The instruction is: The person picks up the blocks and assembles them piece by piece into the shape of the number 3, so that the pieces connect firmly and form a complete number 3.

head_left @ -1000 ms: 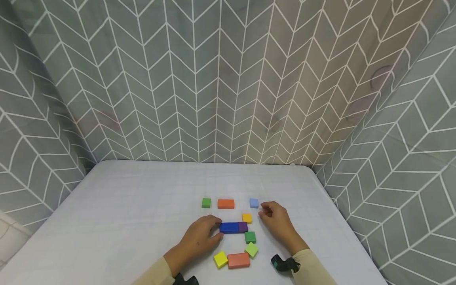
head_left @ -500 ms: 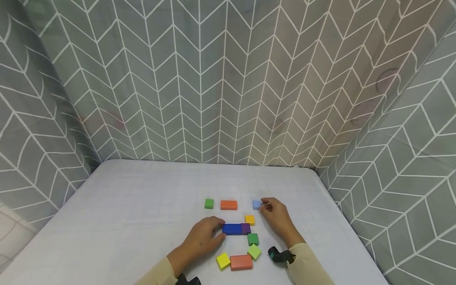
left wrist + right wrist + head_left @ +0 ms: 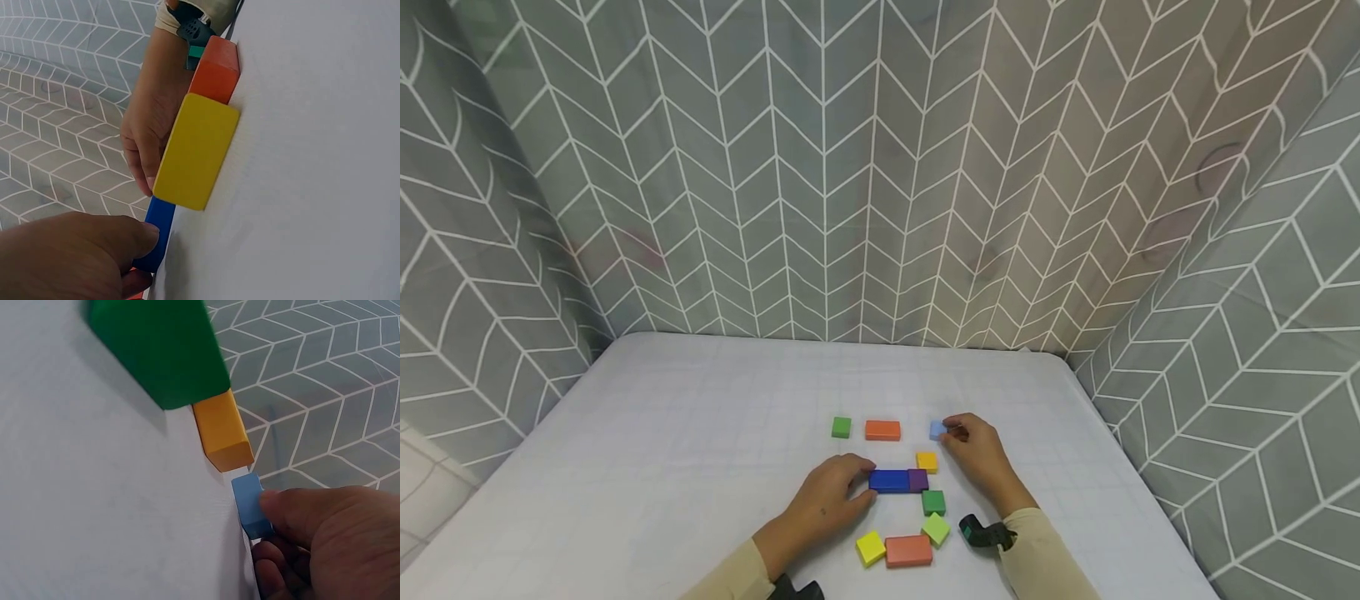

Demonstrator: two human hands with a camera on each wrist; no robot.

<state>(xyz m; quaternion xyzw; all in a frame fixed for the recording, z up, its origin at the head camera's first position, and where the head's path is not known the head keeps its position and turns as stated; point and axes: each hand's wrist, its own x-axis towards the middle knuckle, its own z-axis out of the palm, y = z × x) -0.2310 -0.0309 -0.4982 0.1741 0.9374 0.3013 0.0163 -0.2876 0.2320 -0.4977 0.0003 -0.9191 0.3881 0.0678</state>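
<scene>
With our right hand (image 3: 977, 452) we pinch the light blue block (image 3: 936, 430) between thumb and fingers, beyond the amber block (image 3: 927, 462) and right of the orange block (image 3: 882, 430) on the white table (image 3: 700, 433). Our left hand's (image 3: 823, 500) thumb and fingers clamp the dark blue block's (image 3: 889, 481) left end, its other end touching the purple block (image 3: 917, 480).

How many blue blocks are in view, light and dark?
2: the dark blue block, pinched by the left hand beside the purple block; the light blue block, farther back, pinched by the right hand. None seems hidden.
</scene>
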